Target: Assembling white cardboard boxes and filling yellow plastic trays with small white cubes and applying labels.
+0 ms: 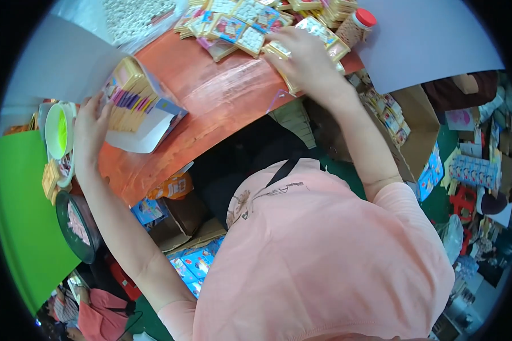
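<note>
My left hand [90, 128] rests against the left side of an open cardboard display box [139, 111] filled with a row of small yellow packets, standing on the orange table [210, 91]. My right hand [304, 57] reaches across the table into a heap of small flat yellow packets [250, 25] and lies on a few of them at the heap's near edge. Its fingers are curled over those packets. My pink shirt fills the lower middle of the view.
A jar with a red lid [355, 25] stands behind the heap. A green-and-white bowl [60, 131] and a round dark tray [77, 224] sit at the left. An open carton of packets [401, 128] is on the right, blue boxes [190, 264] under the table.
</note>
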Motion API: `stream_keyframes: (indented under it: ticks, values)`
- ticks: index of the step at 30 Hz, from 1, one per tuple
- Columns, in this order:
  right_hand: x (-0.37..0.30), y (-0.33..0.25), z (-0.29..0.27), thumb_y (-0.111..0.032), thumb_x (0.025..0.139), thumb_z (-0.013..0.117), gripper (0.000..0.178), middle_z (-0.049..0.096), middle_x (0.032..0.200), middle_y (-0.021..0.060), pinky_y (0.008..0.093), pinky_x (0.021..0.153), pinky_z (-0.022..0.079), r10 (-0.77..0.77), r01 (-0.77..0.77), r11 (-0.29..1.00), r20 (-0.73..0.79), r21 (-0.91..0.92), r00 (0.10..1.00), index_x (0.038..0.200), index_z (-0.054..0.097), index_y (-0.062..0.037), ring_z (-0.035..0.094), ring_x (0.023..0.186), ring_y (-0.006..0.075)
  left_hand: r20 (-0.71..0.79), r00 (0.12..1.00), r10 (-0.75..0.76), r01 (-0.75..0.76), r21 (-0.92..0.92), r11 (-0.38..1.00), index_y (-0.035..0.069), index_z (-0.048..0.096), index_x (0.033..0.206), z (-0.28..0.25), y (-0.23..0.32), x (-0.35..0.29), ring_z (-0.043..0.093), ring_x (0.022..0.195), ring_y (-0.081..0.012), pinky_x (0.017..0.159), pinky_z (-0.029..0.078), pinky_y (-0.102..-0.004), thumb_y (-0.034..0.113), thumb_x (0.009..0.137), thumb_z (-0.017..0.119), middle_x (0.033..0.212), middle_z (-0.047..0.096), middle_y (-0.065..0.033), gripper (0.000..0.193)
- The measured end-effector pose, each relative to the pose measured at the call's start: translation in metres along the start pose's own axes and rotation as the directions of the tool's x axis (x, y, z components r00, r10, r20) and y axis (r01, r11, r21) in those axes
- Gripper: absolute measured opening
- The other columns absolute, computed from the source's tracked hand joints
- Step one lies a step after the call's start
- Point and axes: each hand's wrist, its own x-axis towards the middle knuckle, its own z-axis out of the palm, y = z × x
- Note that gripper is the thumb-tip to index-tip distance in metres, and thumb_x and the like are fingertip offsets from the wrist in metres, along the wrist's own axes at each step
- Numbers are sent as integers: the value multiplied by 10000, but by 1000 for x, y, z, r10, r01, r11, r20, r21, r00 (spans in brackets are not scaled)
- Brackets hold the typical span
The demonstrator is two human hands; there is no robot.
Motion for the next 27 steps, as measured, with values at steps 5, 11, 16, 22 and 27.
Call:
stream_keyframes:
  ticks: [5, 11, 16, 22, 27]
  values:
    - [-48, 61, -8, -398, 864, 759, 547, 652, 1163, 167, 462, 963, 480, 262, -229, 937, 97, -264, 960, 1245, 650, -20, 617, 1115, 332, -263, 962, 70, 1, 261, 965, 50, 591, 1391, -24, 26, -26, 671, 1118, -342, 1011, 487, -420, 331, 991, 638, 1275, 664, -201, 490]
    - [-65, 64, 9, -488, 818, 772, 716, 593, 1254, 180, 490, 1013, 453, 352, -305, 891, 86, -337, 932, 1344, 595, -34, 582, 1168, 355, -320, 923, -212, -7, -565, 825, -12, 726, 1154, -3, 166, -38, 677, 949, -141, 803, 525, -296, 221, 983, 685, 1048, 741, -86, 292]
    - [-53, 39, 16, -481, 820, 774, 721, 592, 1198, 199, 485, 985, 488, 434, -384, 882, 155, -272, 887, 1352, 588, -31, 588, 1151, 361, 270, 963, 19, 236, -871, 431, -52, 637, 1286, 122, 249, -32, 676, 832, -124, 750, 555, -277, 268, 1003, 658, 1035, 724, -122, 427]
    - [-62, 25, 27, -400, 825, 773, 628, 587, 1178, 246, 491, 966, 489, 389, -362, 903, 82, -230, 918, 1290, 583, -23, 584, 1124, 414, 568, 823, 11, 566, -821, 71, -31, 582, 1263, 169, 297, -26, 723, 785, -193, 678, 607, -289, 375, 1045, 590, 1005, 694, -139, 461]
    - [-66, 9, 38, -374, 823, 765, 592, 591, 1151, 200, 502, 910, 489, 353, -343, 917, 15, -204, 935, 1279, 598, -36, 586, 1096, 381, 623, 782, 5, 623, -782, -26, -11, 628, 1160, 175, 290, -28, 699, 716, -152, 608, 588, -258, 279, 1047, 563, 920, 675, -82, 318]
